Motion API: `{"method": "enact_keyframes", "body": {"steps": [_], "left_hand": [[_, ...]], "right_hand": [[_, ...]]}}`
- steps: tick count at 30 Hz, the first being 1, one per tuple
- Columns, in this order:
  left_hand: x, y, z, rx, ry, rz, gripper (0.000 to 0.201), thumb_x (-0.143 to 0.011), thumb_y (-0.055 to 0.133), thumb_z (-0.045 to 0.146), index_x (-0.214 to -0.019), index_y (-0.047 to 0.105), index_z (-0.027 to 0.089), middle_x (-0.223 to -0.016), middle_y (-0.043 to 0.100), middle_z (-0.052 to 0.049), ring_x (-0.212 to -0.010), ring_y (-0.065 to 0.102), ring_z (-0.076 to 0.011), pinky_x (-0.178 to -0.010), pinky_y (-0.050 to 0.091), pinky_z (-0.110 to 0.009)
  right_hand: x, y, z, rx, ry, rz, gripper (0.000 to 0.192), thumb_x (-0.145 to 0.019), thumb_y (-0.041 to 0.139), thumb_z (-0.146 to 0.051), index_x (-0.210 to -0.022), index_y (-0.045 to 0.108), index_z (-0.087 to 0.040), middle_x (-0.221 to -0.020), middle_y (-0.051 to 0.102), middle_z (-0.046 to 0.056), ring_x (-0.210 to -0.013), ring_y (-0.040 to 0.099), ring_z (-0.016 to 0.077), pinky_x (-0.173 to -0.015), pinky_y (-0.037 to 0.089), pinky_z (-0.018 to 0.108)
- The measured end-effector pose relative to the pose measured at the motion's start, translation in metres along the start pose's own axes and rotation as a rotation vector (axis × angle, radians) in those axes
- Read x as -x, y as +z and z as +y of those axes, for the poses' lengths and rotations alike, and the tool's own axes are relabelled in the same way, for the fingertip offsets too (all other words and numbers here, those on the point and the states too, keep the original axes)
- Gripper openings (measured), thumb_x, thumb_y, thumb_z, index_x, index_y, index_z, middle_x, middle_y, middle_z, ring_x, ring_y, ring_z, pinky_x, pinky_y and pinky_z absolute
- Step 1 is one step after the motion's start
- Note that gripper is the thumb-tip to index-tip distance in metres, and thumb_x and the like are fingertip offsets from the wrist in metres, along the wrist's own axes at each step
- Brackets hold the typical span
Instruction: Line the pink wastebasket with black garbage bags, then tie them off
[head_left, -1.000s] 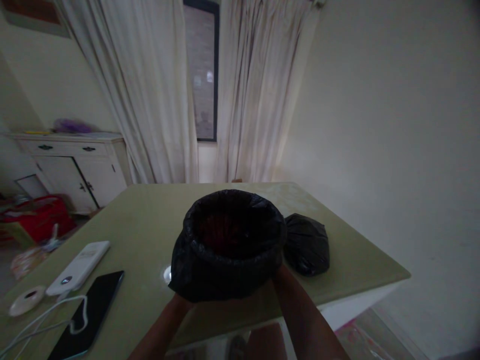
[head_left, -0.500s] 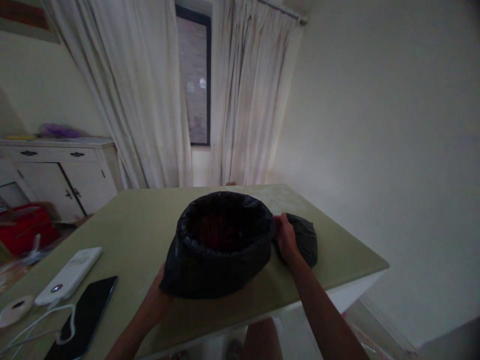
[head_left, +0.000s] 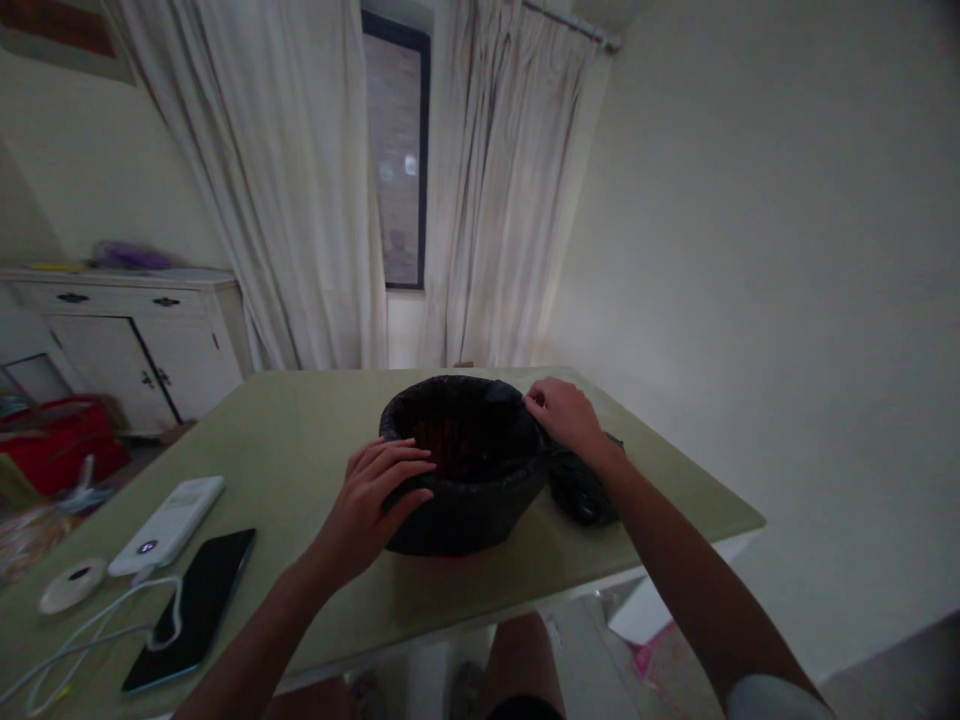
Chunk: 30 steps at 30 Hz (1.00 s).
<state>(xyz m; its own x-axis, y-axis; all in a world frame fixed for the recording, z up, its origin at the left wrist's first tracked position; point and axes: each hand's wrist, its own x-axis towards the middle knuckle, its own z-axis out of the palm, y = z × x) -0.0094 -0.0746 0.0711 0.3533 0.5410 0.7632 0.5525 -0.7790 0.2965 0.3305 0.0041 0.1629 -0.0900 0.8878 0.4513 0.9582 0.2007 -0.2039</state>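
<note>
A round bin [head_left: 457, 520] with a black garbage bag [head_left: 480, 490] draped over its rim stands on the table; a bit of red shows inside and at its foot. My left hand [head_left: 379, 490] lies over the near left of the rim, fingers stretched out and apart. At the right back of the rim, my right hand [head_left: 559, 408] pinches the edge of the garbage bag between thumb and fingers. A crumpled black bundle of bag plastic [head_left: 585, 490] lies right of the bin, partly hidden under my right forearm.
The green-topped table [head_left: 315, 420] holds a white power bank [head_left: 169, 525], a dark phone [head_left: 199, 610], a white cable [head_left: 97, 630] and a round white object [head_left: 71, 585] at left. A white cabinet [head_left: 124, 350] and a red bag [head_left: 64, 445] are beyond. A wall [head_left: 750, 300] rises at right.
Both hands have moved up from the bin's lower sides to its rim. The garbage bag now sits closer around the bin, which looks lower on the table. My right hand has taken the bag's edge.
</note>
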Motion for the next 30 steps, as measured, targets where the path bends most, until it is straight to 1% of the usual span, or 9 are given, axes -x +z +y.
{"method": "enact_keyframes", "body": {"steps": [4,7,12,15,18,22,25,28,30], "left_hand": [[-0.009,0.008,0.002,0.089,-0.024,-0.009,0.019,-0.106,0.070,0.044,-0.115,0.082,0.032,-0.120,0.084,-0.004,-0.123,0.075,-0.0276,-0.123,0.042,-0.053],[-0.015,0.012,0.010,0.129,-0.031,-0.015,0.017,-0.106,0.071,0.041,-0.114,0.083,0.032,-0.115,0.084,-0.004,-0.119,0.076,-0.0264,-0.124,0.041,-0.053],[-0.023,0.012,0.018,0.192,-0.036,0.002,0.017,-0.107,0.067,0.033,-0.111,0.084,0.032,-0.113,0.085,-0.003,-0.113,0.077,-0.0245,-0.120,0.045,-0.050],[-0.028,0.003,0.018,0.243,-0.098,0.134,0.018,-0.107,0.066,0.035,-0.108,0.083,0.029,-0.107,0.084,-0.004,-0.106,0.077,-0.0234,-0.106,0.056,-0.042],[-0.037,-0.013,0.017,0.277,-0.209,0.333,0.023,-0.109,0.061,0.040,-0.106,0.079,0.025,-0.106,0.082,-0.005,-0.102,0.077,-0.0218,-0.094,0.060,-0.036],[-0.049,-0.042,0.010,0.038,-0.245,0.738,0.023,-0.107,0.066,0.039,-0.104,0.078,0.020,-0.117,0.076,-0.010,-0.119,0.071,-0.0244,-0.105,0.056,-0.041],[-0.051,-0.060,0.000,-0.166,-0.188,1.023,0.028,-0.104,0.068,0.041,-0.103,0.078,0.015,-0.108,0.072,-0.011,-0.112,0.069,-0.0246,-0.096,0.056,-0.039],[-0.045,-0.067,-0.009,-0.270,-0.176,1.111,0.042,-0.108,0.055,0.049,-0.106,0.075,0.013,-0.102,0.072,-0.011,-0.103,0.070,-0.0237,-0.094,0.055,-0.040],[-0.039,-0.069,-0.014,-0.300,-0.249,1.034,0.043,-0.109,0.051,0.049,-0.110,0.073,0.012,-0.102,0.073,-0.010,-0.099,0.070,-0.0229,-0.092,0.055,-0.038]], "right_hand": [[-0.013,-0.022,-0.036,-0.283,-0.219,0.095,0.023,-0.102,0.063,-0.036,-0.092,0.075,-0.019,-0.091,0.074,0.007,-0.082,0.063,0.0196,-0.079,0.044,0.033],[-0.025,-0.037,-0.072,-0.503,-0.329,0.104,0.026,-0.102,0.065,-0.041,-0.091,0.074,-0.020,-0.085,0.072,0.003,-0.077,0.061,0.0169,-0.078,0.046,0.031],[-0.052,-0.057,-0.128,-0.654,-0.455,0.227,0.024,-0.103,0.064,-0.042,-0.094,0.071,-0.020,-0.084,0.068,0.001,-0.077,0.058,0.0159,-0.077,0.047,0.030],[-0.073,-0.068,-0.149,-0.688,-0.460,0.333,0.027,-0.107,0.060,-0.044,-0.097,0.068,-0.021,-0.084,0.064,0.000,-0.080,0.057,0.0158,-0.080,0.048,0.030],[-0.095,-0.077,-0.163,-0.717,-0.449,0.398,0.028,-0.111,0.056,-0.046,-0.100,0.064,-0.021,-0.083,0.061,-0.002,-0.081,0.058,0.0153,-0.082,0.048,0.030],[-0.129,-0.085,-0.181,-0.775,-0.461,0.417,0.021,-0.114,0.056,-0.037,-0.101,0.059,-0.021,-0.088,0.061,-0.004,-0.086,0.059,0.0118,-0.084,0.047,0.027],[-0.154,-0.085,-0.199,-0.850,-0.519,0.297,0.015,-0.116,0.054,-0.025,-0.102,0.054,-0.020,-0.091,0.061,-0.007,-0.087,0.057,0.0065,-0.085,0.047,0.024],[-0.174,-0.079,-0.218,-0.885,-0.622,0.171,0.015,-0.118,0.050,-0.022,-0.103,0.052,-0.021,-0.093,0.059,-0.009,-0.090,0.055,0.0029,-0.089,0.047,0.021],[-0.183,-0.073,-0.230,-0.879,-0.702,0.150,0.019,-0.118,0.050,-0.026,-0.100,0.050,-0.021,-0.094,0.058,-0.009,-0.094,0.054,0.0028,-0.094,0.047,0.022]]}}
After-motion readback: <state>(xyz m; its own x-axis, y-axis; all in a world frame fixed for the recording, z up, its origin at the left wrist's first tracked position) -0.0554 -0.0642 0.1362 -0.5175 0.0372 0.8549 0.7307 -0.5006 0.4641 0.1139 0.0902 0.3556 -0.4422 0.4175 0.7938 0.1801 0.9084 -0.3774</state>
